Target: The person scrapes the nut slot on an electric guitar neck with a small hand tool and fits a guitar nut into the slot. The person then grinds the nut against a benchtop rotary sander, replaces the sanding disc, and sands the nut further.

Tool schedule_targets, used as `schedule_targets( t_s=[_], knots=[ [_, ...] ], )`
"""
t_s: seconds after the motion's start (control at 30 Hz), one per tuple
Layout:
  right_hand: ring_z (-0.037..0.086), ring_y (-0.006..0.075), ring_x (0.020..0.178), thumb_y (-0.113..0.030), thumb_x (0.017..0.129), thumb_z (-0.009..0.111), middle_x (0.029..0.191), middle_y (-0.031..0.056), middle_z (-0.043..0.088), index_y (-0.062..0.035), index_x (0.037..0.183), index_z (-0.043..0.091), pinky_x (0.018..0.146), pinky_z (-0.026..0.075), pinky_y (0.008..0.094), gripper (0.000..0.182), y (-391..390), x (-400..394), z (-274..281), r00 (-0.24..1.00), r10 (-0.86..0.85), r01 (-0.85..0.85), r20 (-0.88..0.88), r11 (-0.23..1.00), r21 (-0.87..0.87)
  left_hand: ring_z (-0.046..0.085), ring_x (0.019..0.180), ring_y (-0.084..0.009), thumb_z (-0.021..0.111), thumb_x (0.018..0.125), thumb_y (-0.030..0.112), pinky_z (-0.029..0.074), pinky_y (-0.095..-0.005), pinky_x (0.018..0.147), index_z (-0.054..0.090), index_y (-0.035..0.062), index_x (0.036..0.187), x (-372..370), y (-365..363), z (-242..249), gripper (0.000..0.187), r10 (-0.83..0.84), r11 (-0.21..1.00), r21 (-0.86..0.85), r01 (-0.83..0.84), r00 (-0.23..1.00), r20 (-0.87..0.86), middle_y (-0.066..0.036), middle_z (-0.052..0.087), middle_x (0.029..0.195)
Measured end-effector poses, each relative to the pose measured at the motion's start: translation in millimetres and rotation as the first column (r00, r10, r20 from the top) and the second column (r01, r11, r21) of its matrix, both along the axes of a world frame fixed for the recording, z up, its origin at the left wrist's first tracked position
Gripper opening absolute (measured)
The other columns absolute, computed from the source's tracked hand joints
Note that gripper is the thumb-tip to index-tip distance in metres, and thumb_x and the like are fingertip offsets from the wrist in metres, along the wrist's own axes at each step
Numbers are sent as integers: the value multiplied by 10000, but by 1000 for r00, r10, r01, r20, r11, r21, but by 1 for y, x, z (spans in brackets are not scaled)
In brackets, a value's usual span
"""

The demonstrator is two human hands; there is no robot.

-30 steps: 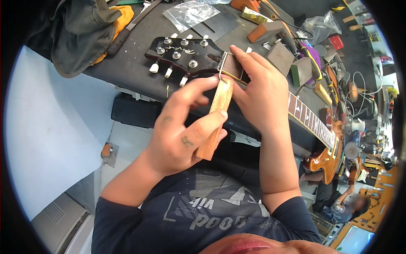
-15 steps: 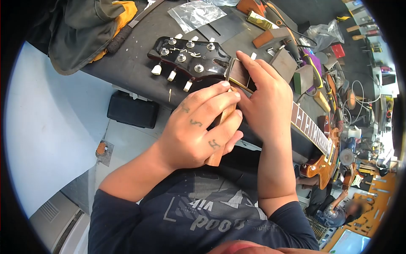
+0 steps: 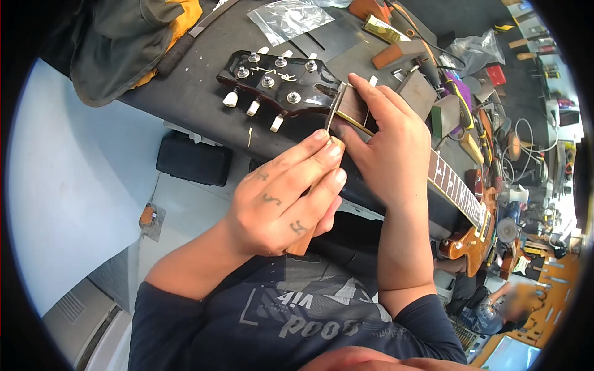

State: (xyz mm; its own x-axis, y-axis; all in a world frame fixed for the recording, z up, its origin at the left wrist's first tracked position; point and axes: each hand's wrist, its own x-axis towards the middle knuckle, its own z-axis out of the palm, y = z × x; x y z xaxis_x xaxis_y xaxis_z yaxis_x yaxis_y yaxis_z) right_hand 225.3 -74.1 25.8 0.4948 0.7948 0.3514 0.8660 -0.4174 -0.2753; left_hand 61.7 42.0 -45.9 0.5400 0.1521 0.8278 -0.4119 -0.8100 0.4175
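Observation:
A black guitar headstock (image 3: 277, 77) with metal posts and pale tuner buttons lies on the dark bench. My left hand (image 3: 288, 195) is closed around the wooden handle of a file (image 3: 301, 242). Its thin metal blade runs from my fingertips up to the nut end of the neck, across the edge beside the headstock. My right hand (image 3: 396, 145) grips the guitar neck (image 3: 354, 104) just past the nut, thumb on the near side and index finger over the far side. The fretboard (image 3: 455, 182) continues right to a brown guitar body (image 3: 461, 245); other right fingers are partly hidden.
A clear plastic bag (image 3: 291, 21) and wooden blocks (image 3: 396, 54) lie beyond the headstock. Several tools clutter the bench at right. A dark cloth bag (image 3: 124, 49) sits at upper left, a black case (image 3: 193, 159) below the bench edge. Another person (image 3: 495, 309) sits at lower right.
My left hand has drawn back down and left with the file, so more of its blade shows. My right hand stays on the neck, nearly still.

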Motion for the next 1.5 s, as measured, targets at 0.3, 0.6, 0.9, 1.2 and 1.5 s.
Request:
schedule_targets(
  t_s=[0.3,0.6,0.9,1.2,1.5],
  knots=[
    [760,322,950,-191,836,896,1053,99,752,-40,1378,726,816,606,426,587,1,0,1,1000,0,0,13,1000,-15,766,1216,-467,780,903,11,693,-483,973,769,-43,1178,-1,-4,-2,281,6,999,-44,-5,1000,13,-259,744,1301],
    [723,304,833,-330,891,891,961,79,708,-32,1395,729,730,578,423,606,1,1,-4,996,34,-35,85,999,10,767,1204,-482,769,919,23,695,-469,978,766,-40,1186,0,-7,-3,274,31,998,-52,-30,999,14,-259,742,1313],
    [725,298,831,-337,906,876,962,79,707,-39,1397,734,723,579,417,592,1,2,-6,995,35,-37,96,999,14,769,1202,-476,769,916,11,696,-469,978,763,-49,1188,6,-9,-4,279,42,997,-71,-40,999,25,-259,742,1300],
    [726,311,839,-327,903,874,967,82,708,-42,1403,733,726,577,421,593,2,1,-5,993,37,-37,111,999,-1,768,1207,-467,772,923,20,697,-472,974,763,-44,1185,6,-10,-4,269,42,994,-100,-39,999,31,-251,738,1313],
    [728,317,847,-285,889,887,984,87,714,-45,1408,729,735,580,426,593,1,3,-5,993,44,-44,111,999,5,769,1208,-461,773,929,18,695,-471,985,767,-47,1176,11,-9,-7,256,45,996,-84,-40,997,56,-255,737,1315]
  ],
)
